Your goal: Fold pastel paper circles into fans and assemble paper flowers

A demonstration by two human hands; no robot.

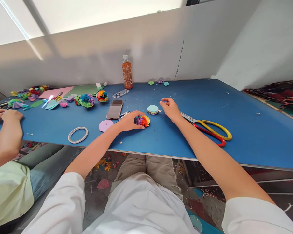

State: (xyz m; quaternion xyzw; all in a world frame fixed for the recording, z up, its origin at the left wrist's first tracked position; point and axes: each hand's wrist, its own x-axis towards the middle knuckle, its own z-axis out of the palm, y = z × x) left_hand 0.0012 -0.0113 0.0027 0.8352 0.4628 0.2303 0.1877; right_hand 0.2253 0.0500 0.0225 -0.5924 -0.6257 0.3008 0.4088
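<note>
My left hand (132, 121) is closed around a small multicoloured paper flower ball (144, 121), with purple, orange and yellow ruffles, resting at the table's near side. My right hand (170, 109) hovers just right of a stack of round paper discs (152, 109), the top one pale blue. Its fingers are curled with the tips close together; anything between them is too small to make out. A small whitish strip sticks out from the stack toward this hand. Under my right forearm lie large scissors (210, 130) with one yellow and one red handle.
Left of my hand are a lilac paper disc (105, 125), a phone (115, 109) and a tape roll (78, 135). Behind stand a drink bottle (127, 73) and finished paper balls (87, 100). A co-worker's hands (7, 115) are at far left. Folded paper pieces (160, 81) lie along the wall.
</note>
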